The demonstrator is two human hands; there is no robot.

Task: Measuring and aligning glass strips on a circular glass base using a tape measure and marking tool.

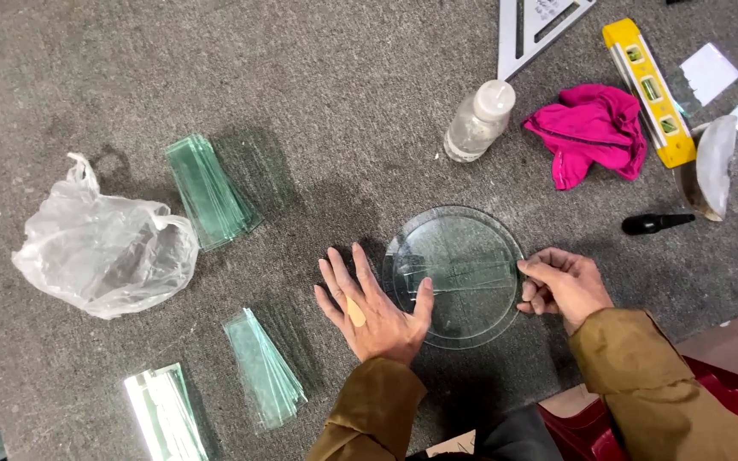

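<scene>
Your left hand lies flat and wide on the grey carpeted floor, fingers spread, holding nothing; its thumb reaches onto the left edge of the round glass disc. There's a tan strip across one of its fingers. Your right hand is curled narrow at the disc's right rim, fingertips pinching the end of a glass strip that lies across the disc's middle. The disc sits flat on the floor right between your two hands, straight in front of you.

Look left: a fanned stack of greenish glass strips lies beyond your left hand, well apart from it. A second fan of glass strips sits nearer you, just left of your left wrist, and a third small pile lies further left by the bottom edge. A crumpled clear plastic bag rests to the far left.

Up ahead, a clear plastic bottle with a white cap stands near a metal triangular square. A pink cloth is bunched just beside a yellow spirit level. A black pen-like tool lies to the right of the disc, apart from your right hand. A red plastic stool shows under your right sleeve.
</scene>
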